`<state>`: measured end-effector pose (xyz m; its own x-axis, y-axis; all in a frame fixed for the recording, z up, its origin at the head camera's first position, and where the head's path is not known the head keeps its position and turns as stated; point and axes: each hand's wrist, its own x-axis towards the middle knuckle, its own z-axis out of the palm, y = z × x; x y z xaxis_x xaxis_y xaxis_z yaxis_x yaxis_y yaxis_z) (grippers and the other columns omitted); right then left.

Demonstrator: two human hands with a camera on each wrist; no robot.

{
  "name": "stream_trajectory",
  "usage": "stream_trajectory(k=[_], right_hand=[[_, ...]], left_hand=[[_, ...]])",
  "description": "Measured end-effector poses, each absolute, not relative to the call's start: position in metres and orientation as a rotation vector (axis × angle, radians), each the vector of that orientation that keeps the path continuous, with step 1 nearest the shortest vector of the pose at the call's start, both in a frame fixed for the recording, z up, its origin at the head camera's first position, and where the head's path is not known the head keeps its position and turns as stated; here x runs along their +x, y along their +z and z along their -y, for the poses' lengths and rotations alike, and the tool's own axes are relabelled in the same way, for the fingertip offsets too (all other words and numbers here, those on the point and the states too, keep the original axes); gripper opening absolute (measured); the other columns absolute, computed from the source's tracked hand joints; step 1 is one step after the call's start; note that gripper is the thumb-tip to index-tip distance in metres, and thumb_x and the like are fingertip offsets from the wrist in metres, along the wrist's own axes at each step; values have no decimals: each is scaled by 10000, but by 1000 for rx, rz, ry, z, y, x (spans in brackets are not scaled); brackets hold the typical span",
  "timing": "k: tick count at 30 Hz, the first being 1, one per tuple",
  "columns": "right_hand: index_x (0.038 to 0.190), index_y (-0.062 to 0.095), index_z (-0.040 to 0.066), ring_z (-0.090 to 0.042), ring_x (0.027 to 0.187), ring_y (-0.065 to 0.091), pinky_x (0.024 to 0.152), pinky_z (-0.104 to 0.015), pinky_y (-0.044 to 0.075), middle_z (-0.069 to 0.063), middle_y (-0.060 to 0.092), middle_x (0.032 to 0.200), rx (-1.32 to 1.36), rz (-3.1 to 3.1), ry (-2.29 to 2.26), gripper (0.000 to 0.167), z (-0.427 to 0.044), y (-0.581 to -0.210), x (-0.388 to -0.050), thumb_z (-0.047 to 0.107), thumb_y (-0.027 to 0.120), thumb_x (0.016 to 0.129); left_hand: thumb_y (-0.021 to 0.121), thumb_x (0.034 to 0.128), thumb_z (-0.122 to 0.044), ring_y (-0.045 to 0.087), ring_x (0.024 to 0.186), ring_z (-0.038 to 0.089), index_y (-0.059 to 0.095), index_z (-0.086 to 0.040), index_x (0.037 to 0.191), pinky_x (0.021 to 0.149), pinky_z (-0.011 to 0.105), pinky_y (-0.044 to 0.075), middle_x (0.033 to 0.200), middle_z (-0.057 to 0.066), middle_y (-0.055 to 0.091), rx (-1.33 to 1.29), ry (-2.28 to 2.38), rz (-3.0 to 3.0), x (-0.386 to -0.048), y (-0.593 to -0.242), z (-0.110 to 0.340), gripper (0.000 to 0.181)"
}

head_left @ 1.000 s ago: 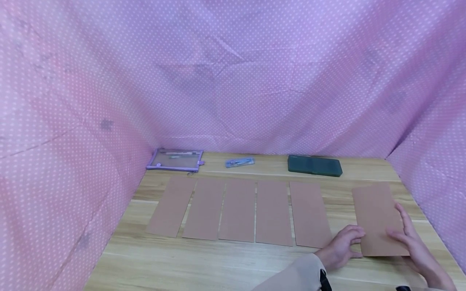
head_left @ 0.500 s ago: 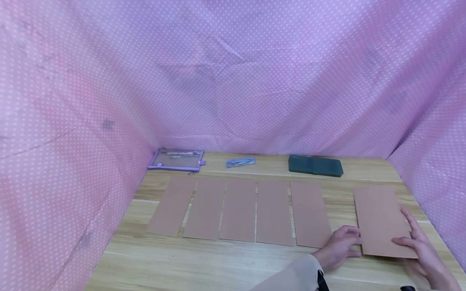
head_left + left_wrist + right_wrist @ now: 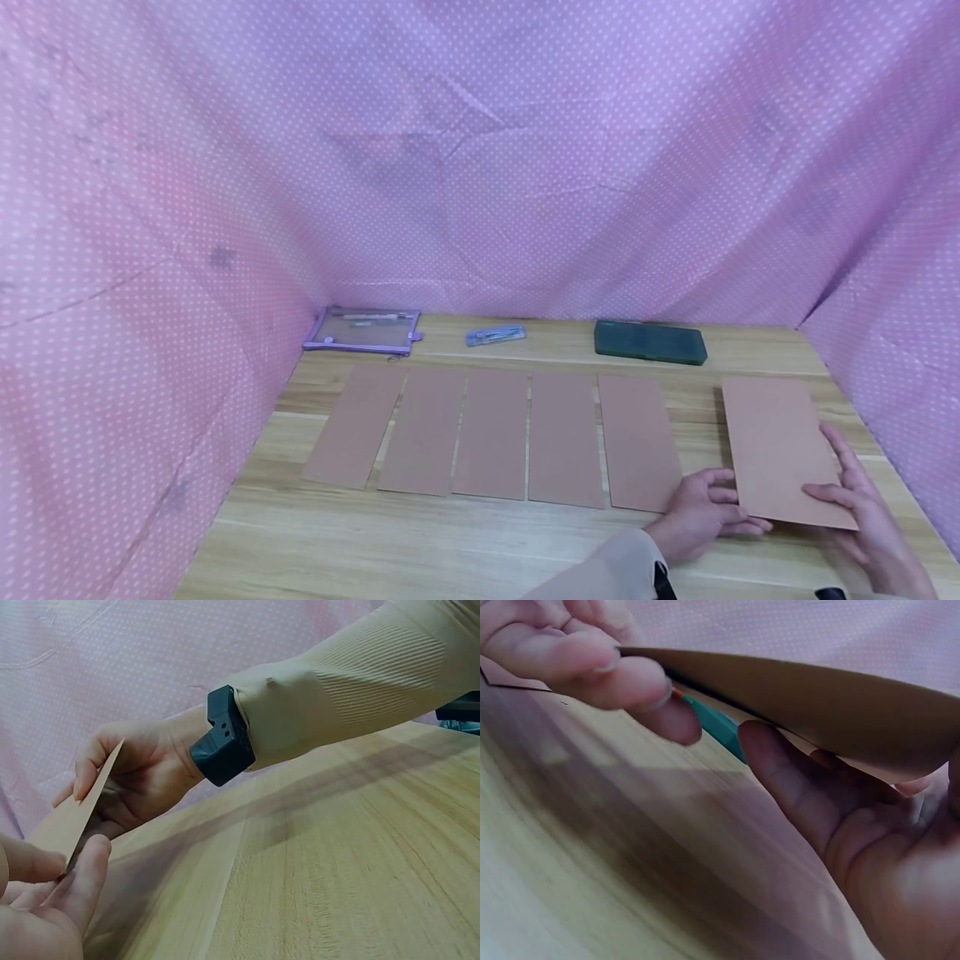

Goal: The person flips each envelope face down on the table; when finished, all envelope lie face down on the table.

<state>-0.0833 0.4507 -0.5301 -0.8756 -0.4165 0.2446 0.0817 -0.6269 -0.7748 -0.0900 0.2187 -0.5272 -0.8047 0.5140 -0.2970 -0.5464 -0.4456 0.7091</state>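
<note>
On the right of the table, my right hand (image 3: 873, 512) holds a rectangular brown paper card (image 3: 776, 446), thumb on top and other fingers at its right side and underneath. The card is tilted, raised off the wood. My left hand (image 3: 701, 512) is at its lower left edge. In the left wrist view, a finger and thumb of the left hand (image 3: 45, 900) pinch the card's edge (image 3: 84, 810). From the right wrist view, the card (image 3: 817, 705) bows slightly above the right palm (image 3: 885, 862); whether it is one sheet or more I cannot tell.
Several similar brown cards (image 3: 566, 442) lie in a row on the wooden table (image 3: 420, 550). Behind them are a purple-edged zip pouch (image 3: 363, 333) with pens, a small blue packet (image 3: 495, 335) and a dark green case (image 3: 649, 342). Pink dotted cloth (image 3: 480, 183) surrounds the table.
The held card first shifts slightly right, then tilts up, its left edge lifting away from the table. My left fingers move from beside that edge to partly under it.
</note>
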Motion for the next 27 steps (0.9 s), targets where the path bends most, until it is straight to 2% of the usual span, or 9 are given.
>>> stream_trajectory(k=[2,4,7,8,11,16,18,23,27], right_hand=[[1607,-32,354,-177,1347,547,1037,-347,506,75,393,1565,-578,-1344,-2528,908,-448,-530,-82,-217,111,915],[1612,-56,302,21,1498,222,1261,-313,113,145,179,1657,-522,-1648,-2462,884,-445,-529,-80,-206,163,923],[1610,-82,281,79,1479,201,1256,-269,89,209,20,1666,-488,-1748,-2431,882,-443,-530,-79,-206,183,924],[1612,-73,282,38,1436,351,1148,-243,374,202,14,1669,-497,-1710,-2447,890,-443,-530,-79,-214,183,918],[1612,-60,298,-14,1353,495,911,-238,567,186,-36,1673,-540,-1598,-2476,902,-442,-530,-80,-225,170,915],[1610,21,336,-140,1488,357,962,-310,559,46,79,1701,-653,-1349,-2499,883,-440,-527,-81,-220,109,931],[1609,71,323,-305,1399,483,994,-386,534,-41,340,1622,-700,-1126,-2516,881,-440,-528,-82,-232,67,925],[1620,5,228,-150,1299,561,1034,-276,520,36,129,1669,-762,-1288,-2449,858,-444,-530,-79,-257,83,917],[1616,-21,127,-39,1294,535,968,-258,558,80,158,1639,-728,-1583,-2376,822,-444,-530,-74,-269,152,917]], left_hand=[[496,827,289,596,1002,663,562,-22,1218,826,481,605,966,197,683,-71,2263,-1153,-90,-526,-219,504],[509,797,305,667,902,589,601,-27,1182,778,465,621,934,185,681,-110,2285,-1204,-89,-525,-220,517],[523,744,336,710,810,378,639,-40,1140,718,444,632,888,165,669,-183,2312,-1272,-90,-523,-222,558],[528,728,342,698,786,317,648,-45,1129,698,437,633,877,159,664,-203,2316,-1298,-90,-522,-223,570],[543,700,349,688,743,295,662,-74,1112,666,424,632,877,149,668,-244,2316,-1335,-90,-521,-224,603],[561,679,345,694,712,323,680,-131,1122,625,393,627,917,138,661,-267,2312,-1389,-92,-518,-221,661],[556,679,347,678,699,301,680,-140,1126,632,398,628,930,135,656,-264,2318,-1395,-95,-517,-219,673],[560,686,338,669,701,262,673,-168,1135,648,399,630,926,120,653,-246,2317,-1424,-101,-517,-212,685],[574,698,320,679,712,267,669,-189,1149,650,380,629,930,107,656,-234,2303,-1465,-103,-517,-207,687]])
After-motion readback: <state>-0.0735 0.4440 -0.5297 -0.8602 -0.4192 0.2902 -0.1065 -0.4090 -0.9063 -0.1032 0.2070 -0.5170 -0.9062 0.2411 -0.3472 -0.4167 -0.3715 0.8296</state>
